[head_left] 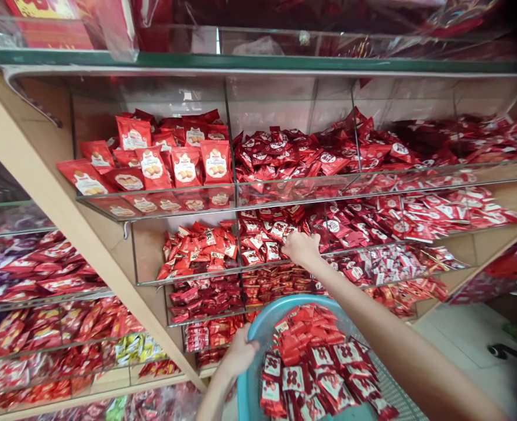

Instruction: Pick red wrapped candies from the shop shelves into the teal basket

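Observation:
My left hand [239,352] is closed on the left rim of a blue plastic basket [243,383]. Inside the basket lie plain red wrapped sweets [308,327] toward the back and dark red packets with white labels [322,377] in front. Across the basket stretches my right arm, and my right hand [302,249] is at a shelf compartment of red-and-white packets [272,251]. Its fingers look curled down at these packets; whatever they grip is hidden. Left of that hand, a compartment holds red packets with black characters [201,248].
A tiered shelf with clear plastic fronts [284,199] is packed with red sweets. Red cookie packets [183,166] stand on its upper tier. A wooden upright [78,234] separates it from more shelves at the left. A glass shelf edge [258,61] runs overhead. Tiled floor [455,333] shows at right.

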Demonstrator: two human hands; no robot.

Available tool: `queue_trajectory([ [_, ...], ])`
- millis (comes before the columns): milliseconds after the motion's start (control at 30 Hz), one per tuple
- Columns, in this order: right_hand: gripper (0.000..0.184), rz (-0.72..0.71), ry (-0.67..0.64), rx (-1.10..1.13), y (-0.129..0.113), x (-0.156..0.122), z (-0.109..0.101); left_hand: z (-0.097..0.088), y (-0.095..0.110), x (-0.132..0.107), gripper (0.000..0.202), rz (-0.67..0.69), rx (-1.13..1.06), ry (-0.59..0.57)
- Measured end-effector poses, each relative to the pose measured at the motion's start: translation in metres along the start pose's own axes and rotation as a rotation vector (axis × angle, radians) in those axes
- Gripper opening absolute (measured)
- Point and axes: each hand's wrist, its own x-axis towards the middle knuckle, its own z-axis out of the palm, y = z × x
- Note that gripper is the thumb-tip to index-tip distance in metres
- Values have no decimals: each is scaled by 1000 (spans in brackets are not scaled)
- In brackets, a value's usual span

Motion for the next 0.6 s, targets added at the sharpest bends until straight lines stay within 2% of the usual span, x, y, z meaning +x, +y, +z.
queue_trajectory([
  [200,15,-33,-21,59,7,-1,-3,0,1,0,35,9,-1,-7],
  [367,20,-103,40,187,21,-16,-20,0,-4,3,33,21,-17,0],
  [500,18,-243,38,270,49,-42,-37,-1,-5,3,33,-4,-20,6],
  [600,30,-230,89,132,82,-58,-40,-1,-2,1,29,-22,-11,8],
])
